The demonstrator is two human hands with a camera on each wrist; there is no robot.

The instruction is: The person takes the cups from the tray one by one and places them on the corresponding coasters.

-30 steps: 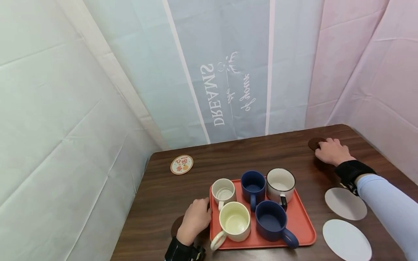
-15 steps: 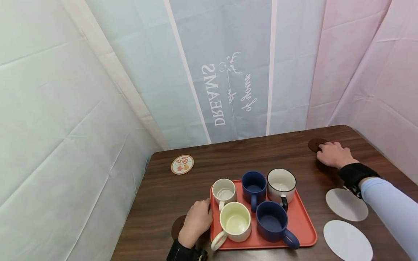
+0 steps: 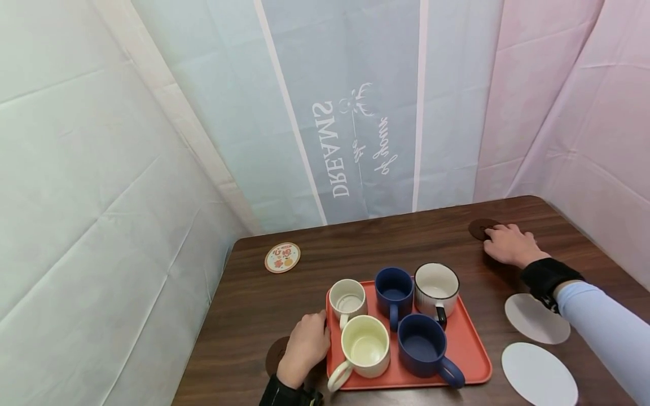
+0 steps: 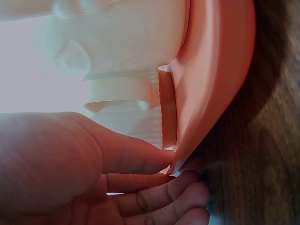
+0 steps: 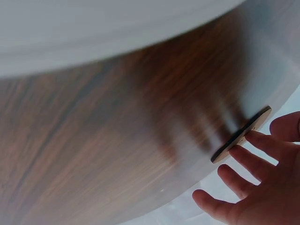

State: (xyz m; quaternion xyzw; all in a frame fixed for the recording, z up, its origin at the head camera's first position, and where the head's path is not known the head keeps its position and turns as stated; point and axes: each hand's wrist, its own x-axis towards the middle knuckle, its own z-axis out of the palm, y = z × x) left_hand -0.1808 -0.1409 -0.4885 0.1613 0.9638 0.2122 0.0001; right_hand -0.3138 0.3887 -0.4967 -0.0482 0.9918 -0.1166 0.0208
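Note:
My left hand [image 3: 306, 341] is at the left edge of an orange-red tray [image 3: 469, 349]. In the left wrist view its thumb and index finger pinch the tray's rim [image 4: 225, 61] near a corner. Far right on the table, my right hand [image 3: 512, 246] touches a dark brown round coaster [image 3: 478, 229] with its fingertips. The right wrist view shows those fingers nearly straight and spread, two tips on the coaster [image 5: 257, 120]. Standing on the tray are a small cream mug [image 3: 348, 298], a pale yellow mug [image 3: 364, 348], a black-rimmed white mug [image 3: 435, 283] and two dark blue mugs [image 3: 421, 345].
Another dark brown coaster [image 3: 275, 354] lies partly behind my left wrist. A printed round coaster [image 3: 282, 257] is at the back left. Two white discs [image 3: 537, 319] lie right of the tray, beneath the right forearm's side. Fabric walls [image 3: 365, 141] border the wooden table.
My right hand and the brown coaster under its fingertips have slid slightly left and nearer. My left hand has stayed at the tray's edge; tray and mugs look unmoved.

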